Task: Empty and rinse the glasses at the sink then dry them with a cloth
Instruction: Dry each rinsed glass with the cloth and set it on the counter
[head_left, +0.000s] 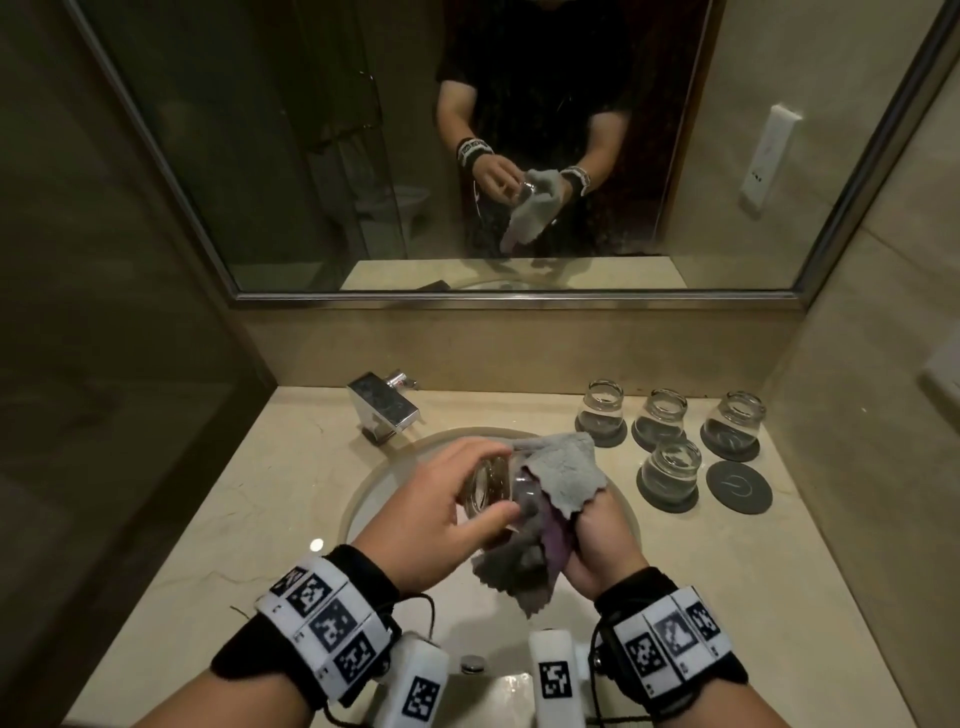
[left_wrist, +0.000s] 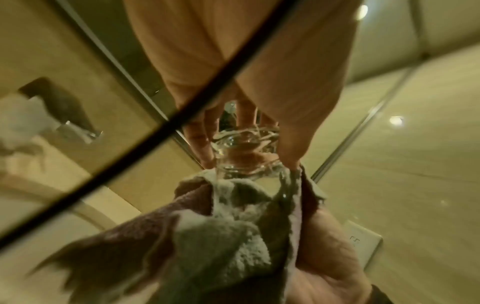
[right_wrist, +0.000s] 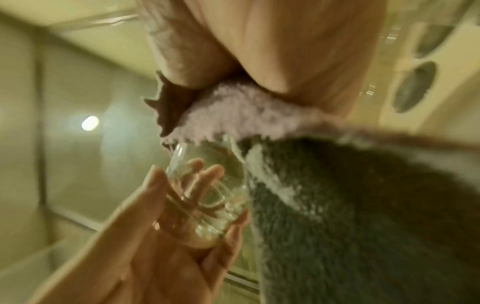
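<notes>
Above the sink basin (head_left: 363, 493) my left hand (head_left: 457, 499) grips a clear glass (head_left: 493, 488) by its base, lying sideways with its mouth to the right. My right hand (head_left: 597, 540) holds a grey and purple cloth (head_left: 556, 478) that covers the glass's mouth end. In the left wrist view my left fingers (left_wrist: 200, 139) curl round the glass (left_wrist: 244, 156), and the cloth (left_wrist: 228, 236) wraps its far end. The right wrist view shows the glass (right_wrist: 207, 197) in my left hand (right_wrist: 161, 236) below the cloth (right_wrist: 337, 195).
Several glasses (head_left: 670, 467) stand on dark round coasters at the right of the counter, beside one bare coaster (head_left: 738, 487). A chrome tap (head_left: 384, 405) stands behind the basin. A mirror (head_left: 467, 156) fills the wall; a wall socket (head_left: 769, 156) is right.
</notes>
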